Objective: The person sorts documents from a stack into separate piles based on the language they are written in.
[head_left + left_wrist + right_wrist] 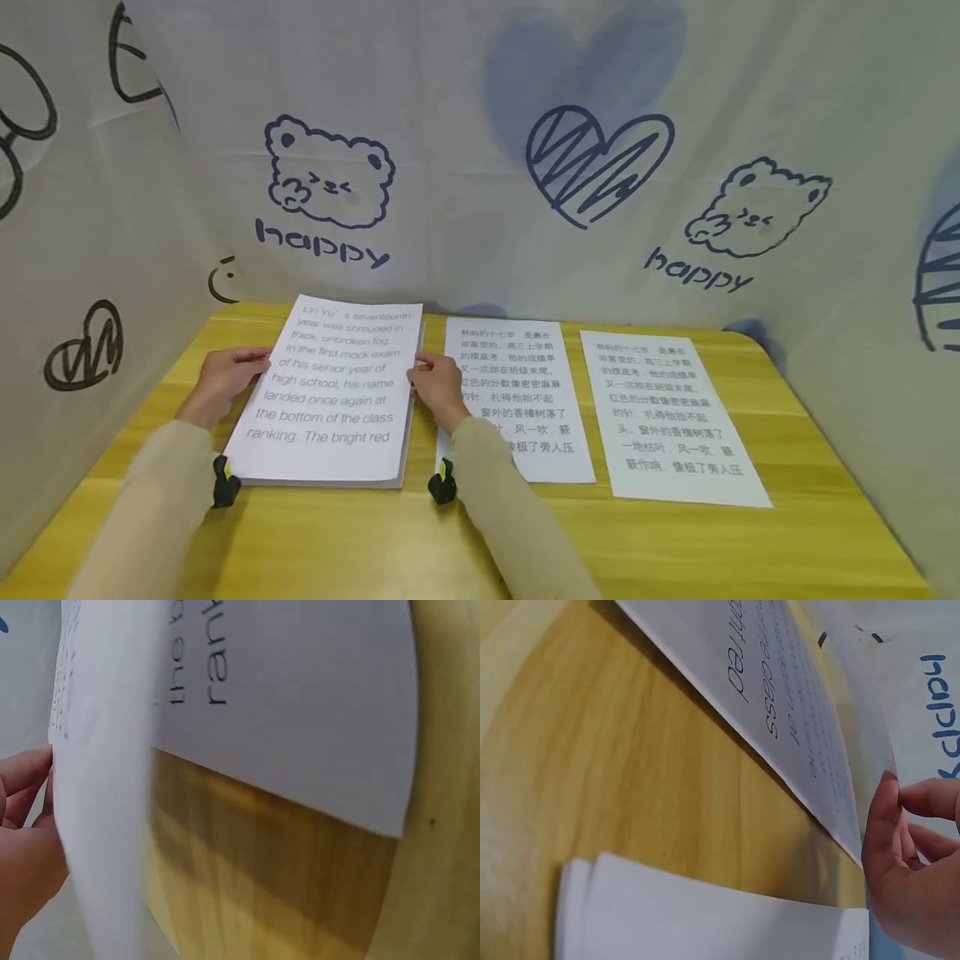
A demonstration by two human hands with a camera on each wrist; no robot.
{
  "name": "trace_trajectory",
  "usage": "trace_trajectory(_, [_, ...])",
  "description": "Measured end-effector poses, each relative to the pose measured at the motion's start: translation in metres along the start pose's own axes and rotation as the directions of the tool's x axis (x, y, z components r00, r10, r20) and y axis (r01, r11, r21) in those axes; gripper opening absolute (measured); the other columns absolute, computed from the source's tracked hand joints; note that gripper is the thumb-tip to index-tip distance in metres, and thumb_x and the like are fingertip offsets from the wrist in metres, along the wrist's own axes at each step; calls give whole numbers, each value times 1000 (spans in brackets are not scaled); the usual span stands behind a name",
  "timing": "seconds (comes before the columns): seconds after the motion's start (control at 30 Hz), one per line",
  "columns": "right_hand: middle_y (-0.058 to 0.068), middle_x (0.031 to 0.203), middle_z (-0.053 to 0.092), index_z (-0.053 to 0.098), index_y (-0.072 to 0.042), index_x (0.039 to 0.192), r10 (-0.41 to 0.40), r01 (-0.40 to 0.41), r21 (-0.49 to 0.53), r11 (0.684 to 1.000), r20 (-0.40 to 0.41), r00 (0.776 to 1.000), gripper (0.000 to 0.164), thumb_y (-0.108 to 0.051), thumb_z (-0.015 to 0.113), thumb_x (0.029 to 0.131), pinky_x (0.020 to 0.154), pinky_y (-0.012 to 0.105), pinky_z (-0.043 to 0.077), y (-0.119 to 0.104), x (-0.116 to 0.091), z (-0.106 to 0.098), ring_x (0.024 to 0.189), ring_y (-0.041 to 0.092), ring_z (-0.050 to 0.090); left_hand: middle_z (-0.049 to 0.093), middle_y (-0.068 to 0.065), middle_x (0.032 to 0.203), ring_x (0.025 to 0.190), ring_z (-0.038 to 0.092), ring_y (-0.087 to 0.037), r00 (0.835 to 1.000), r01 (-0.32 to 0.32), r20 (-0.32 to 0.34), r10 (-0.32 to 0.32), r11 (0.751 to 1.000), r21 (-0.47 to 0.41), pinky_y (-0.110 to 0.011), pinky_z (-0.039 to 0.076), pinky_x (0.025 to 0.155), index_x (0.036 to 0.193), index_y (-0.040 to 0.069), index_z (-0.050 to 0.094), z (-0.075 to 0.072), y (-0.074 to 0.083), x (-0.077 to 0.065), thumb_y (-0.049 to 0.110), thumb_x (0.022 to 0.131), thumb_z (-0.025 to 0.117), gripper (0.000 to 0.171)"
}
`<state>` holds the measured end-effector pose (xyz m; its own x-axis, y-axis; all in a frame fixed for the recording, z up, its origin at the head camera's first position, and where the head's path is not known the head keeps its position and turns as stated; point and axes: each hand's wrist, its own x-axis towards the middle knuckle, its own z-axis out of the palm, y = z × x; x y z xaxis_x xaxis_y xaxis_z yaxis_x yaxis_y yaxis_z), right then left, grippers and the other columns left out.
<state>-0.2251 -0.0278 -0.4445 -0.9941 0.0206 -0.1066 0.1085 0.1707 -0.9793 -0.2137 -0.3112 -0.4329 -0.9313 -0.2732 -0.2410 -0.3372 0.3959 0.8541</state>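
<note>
Both hands hold a white sheet of paper [330, 383] printed with large English text, raised a little over another printed sheet [315, 712] on the table. My left hand [221, 383] pinches its left edge between thumb and fingers. At the opposite edge my right hand [441, 387] pinches it likewise, thumb against fingertips. In the left wrist view the held sheet [109, 787] stands blurred and close to the camera. The right wrist view shows it thin and pale at the fingertips, above the English sheet [742, 667] lying below. Most of that lower sheet is hidden in the head view.
Right of the hands lies a stack of Chinese-text sheets [517, 400], partly covered by the right forearm. Farther right is another Chinese-text sheet [675, 417]. The yellow wood-grain table [337, 542] meets a white curtain [465, 208] with bear and heart drawings.
</note>
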Motion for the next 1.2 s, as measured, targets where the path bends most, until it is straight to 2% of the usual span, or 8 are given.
trace_trajectory(0.13, [6, 79, 64, 60, 5, 126, 12, -10, -37, 999, 58, 998, 42, 5, 59, 84, 55, 25, 53, 2, 0, 2, 52, 10, 55, 44, -31, 138, 119, 46, -39, 1000, 22, -21, -21, 999, 28, -47, 38, 104, 140, -8, 43, 4, -2, 5, 12, 101, 47, 44])
trace_trajectory(0.3, [4, 72, 61, 55, 3, 133, 25, -5, -129, 992, 148, 989, 47, 0, 56, 86, 53, 23, 47, 2, -2, 3, 52, 12, 53, 46, -33, 135, 116, 48, -40, 999, -5, -31, 6, 999, 46, -47, 39, 102, 137, -11, 45, 8, 0, 4, 8, 101, 46, 41])
trace_trajectory(0.5, [4, 73, 60, 53, 1, 136, 39, 1, -216, 976, 178, 983, 48, -5, 52, 88, 53, 20, 41, -5, 0, -3, 56, 14, 54, 47, -30, 134, 112, 49, -39, 999, 3, -38, -1, 998, 63, -46, 41, 101, 139, -8, 45, 11, 8, 9, 7, 101, 44, 41])
trace_trajectory(0.73, [7, 70, 59, 52, -1, 137, 79, -29, -256, 966, 185, 980, 46, -11, 54, 92, 54, 22, 43, -1, 1, -4, 54, 14, 50, 46, -32, 134, 112, 48, -40, 1000, 3, 9, -3, 997, 80, -49, 39, 102, 138, -11, 43, 10, 8, 8, 11, 102, 45, 43])
trace_trajectory(0.83, [8, 72, 60, 52, -1, 138, 87, -36, -260, 965, 190, 978, 46, -12, 54, 93, 53, 23, 43, 0, 1, -4, 54, 14, 50, 45, -32, 135, 113, 48, -41, 1000, 4, 25, -6, 996, 86, -50, 39, 102, 139, -11, 41, 10, -1, 18, 12, 101, 45, 44])
trace_trajectory(1.07, [6, 86, 59, 48, -1, 141, 43, 2, -283, 959, 151, 988, 49, -11, 54, 93, 54, 22, 43, -2, 2, -6, 55, 12, 50, 37, -27, 146, 131, 36, -42, 1000, -15, 0, 16, 985, 171, -54, 31, 107, 144, -3, 41, 5, -41, 62, 21, 101, 46, 49])
trace_trajectory(1.2, [6, 84, 57, 50, 0, 139, 10, 29, -277, 961, 137, 991, 47, -10, 54, 93, 52, 22, 41, -7, 4, -9, 56, 11, 48, 37, -26, 147, 132, 35, -43, 999, -33, -9, 35, 985, 168, -55, 31, 106, 144, -2, 40, 6, -46, 70, 21, 99, 47, 51])
